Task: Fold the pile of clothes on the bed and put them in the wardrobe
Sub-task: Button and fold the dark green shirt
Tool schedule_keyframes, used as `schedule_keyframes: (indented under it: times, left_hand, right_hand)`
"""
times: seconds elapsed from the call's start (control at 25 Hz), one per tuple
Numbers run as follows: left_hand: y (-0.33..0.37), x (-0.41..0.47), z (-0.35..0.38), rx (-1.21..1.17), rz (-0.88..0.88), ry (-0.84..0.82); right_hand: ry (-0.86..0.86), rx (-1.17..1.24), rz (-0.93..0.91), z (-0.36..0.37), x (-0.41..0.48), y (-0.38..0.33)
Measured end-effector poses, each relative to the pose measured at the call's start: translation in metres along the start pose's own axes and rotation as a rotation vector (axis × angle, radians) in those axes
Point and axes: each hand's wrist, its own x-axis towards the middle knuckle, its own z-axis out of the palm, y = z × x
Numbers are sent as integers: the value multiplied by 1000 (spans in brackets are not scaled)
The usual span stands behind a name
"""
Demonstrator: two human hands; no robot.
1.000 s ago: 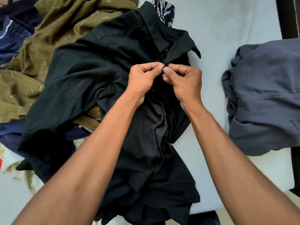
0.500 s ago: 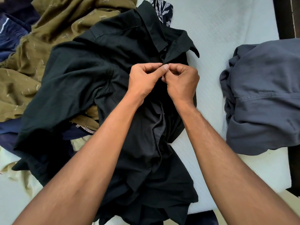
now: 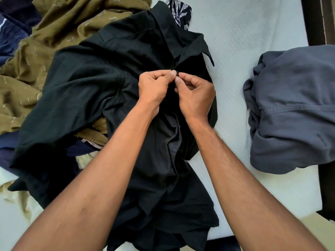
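Black fabric is filling the middle of my view. The black shirt (image 3: pixel 87 98) is lying front-up on the white bed (image 3: pixel 244 24), its left side draping over an olive garment (image 3: pixel 54 42) and its collar (image 3: pixel 195 48) pointing away from me. I am working at the front opening just below that collar. My left hand (image 3: pixel 154 89) and my right hand (image 3: pixel 196 96) are both pinching the edges of the opening, thumbs and forefingers curled tight, thumb tips nearly touching.

Compared with a second ago, both hands are staying at the same spot on the shirt. My right hand's fingers are loosening a little, so its thumb tip is now showing beside my left thumbnail. The shirt itself is lying as before.

Navy clothes (image 3: pixel 10 33) are bunching at the far left, a patterned cloth (image 3: pixel 178 13) is peeking out beyond the collar, and a grey garment (image 3: pixel 293 109) is sitting apart on the right.
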Motion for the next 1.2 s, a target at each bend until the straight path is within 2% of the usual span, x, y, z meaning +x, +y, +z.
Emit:
schedule_keyframes:
  times: [0.28, 0.36, 0.52, 0.64, 0.84, 1.2]
  left_hand:
    - [3, -2, -11, 17, 12, -111]
    - [3, -3, -11, 38, 15, -140]
    - [-2, -6, -7, 83, 43, -63]
    - [-7, -6, -4, 167, 108, -11]
    - [-8, -12, 2, 249, 169, 17]
    - [-10, -10, 2, 71, 74, 5]
  right_hand:
    - [-96, 176, 118, -11, 2, 2]
    - [-108, 155, 121, -15, 7, 0]
    - [-131, 182, 193, -15, 14, -2]
    - [-163, 259, 295, -16, 18, -5]
    - [-167, 494, 603, -18, 19, -7]
    - [-209, 421, 484, -18, 17, -3]
